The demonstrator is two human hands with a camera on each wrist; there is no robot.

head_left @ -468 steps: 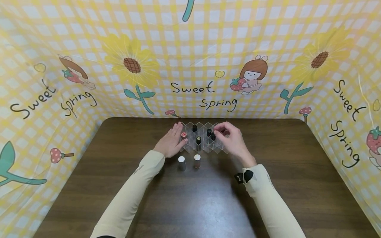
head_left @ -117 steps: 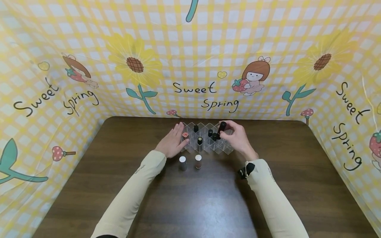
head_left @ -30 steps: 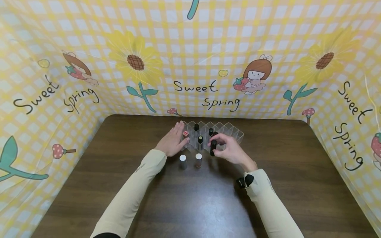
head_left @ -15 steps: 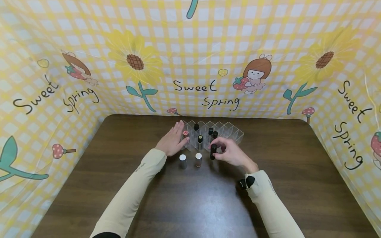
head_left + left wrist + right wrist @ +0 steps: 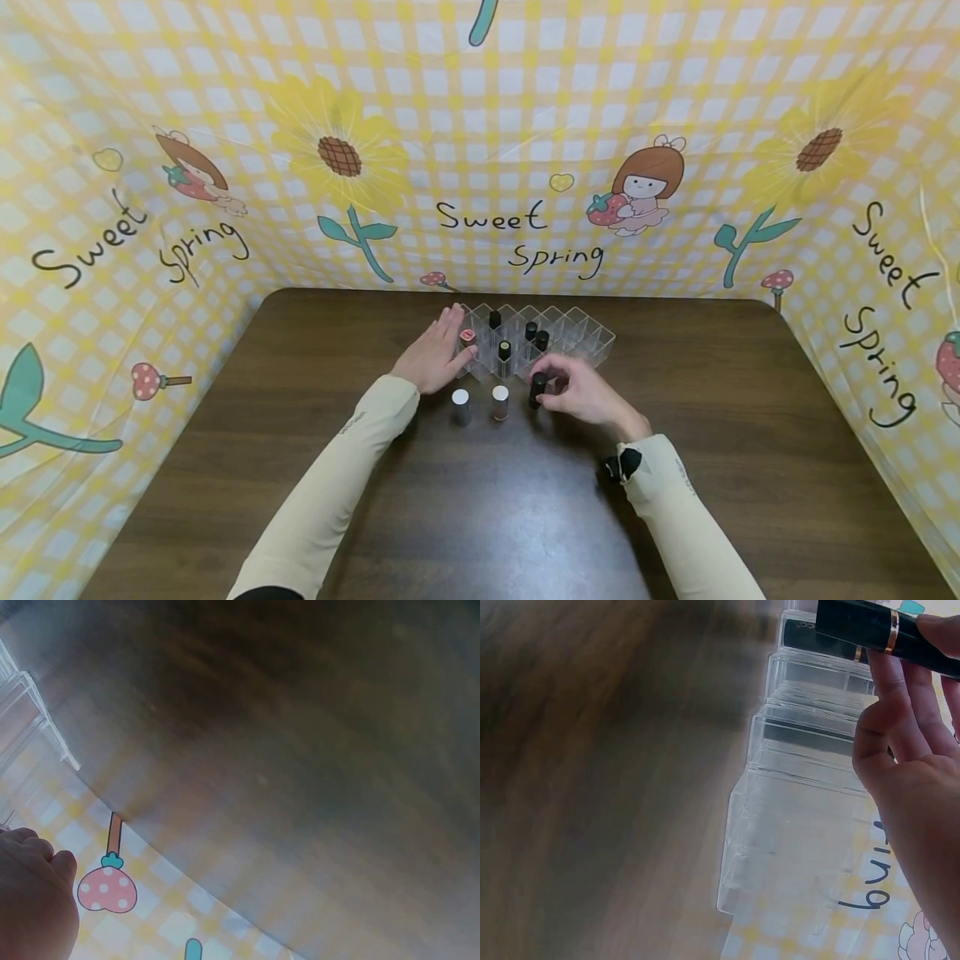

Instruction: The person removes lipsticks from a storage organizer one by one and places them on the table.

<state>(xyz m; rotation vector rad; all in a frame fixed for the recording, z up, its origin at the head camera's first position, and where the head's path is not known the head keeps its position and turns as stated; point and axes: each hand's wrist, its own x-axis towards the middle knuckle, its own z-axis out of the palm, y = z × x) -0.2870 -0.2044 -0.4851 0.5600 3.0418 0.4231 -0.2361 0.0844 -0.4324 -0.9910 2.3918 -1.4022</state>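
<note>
My right hand (image 5: 583,392) pinches a black lipstick (image 5: 537,390) upright between thumb and fingers, just in front of the clear organizer (image 5: 592,337). A copper-coloured band rings this lipstick (image 5: 855,624) in the right wrist view. Whether its base touches the table, I cannot tell. My left hand (image 5: 431,354) lies with straight fingers along the organizer's left end. Several lipsticks stand in the diamond-shaped slots, among them a red-topped one (image 5: 468,337) by my left thumb and a black one (image 5: 504,350) in the front row.
Two white-topped tubes, a grey one (image 5: 461,408) and a brownish one (image 5: 500,404), stand on the wooden table (image 5: 480,500) in front of the organizer. A yellow checked cloth (image 5: 480,150) hangs behind and at both sides.
My right hand first reached into the organizer's right part, then raised the black lipstick above it. Since then it has carried it toward me and down. My left hand stays put.
</note>
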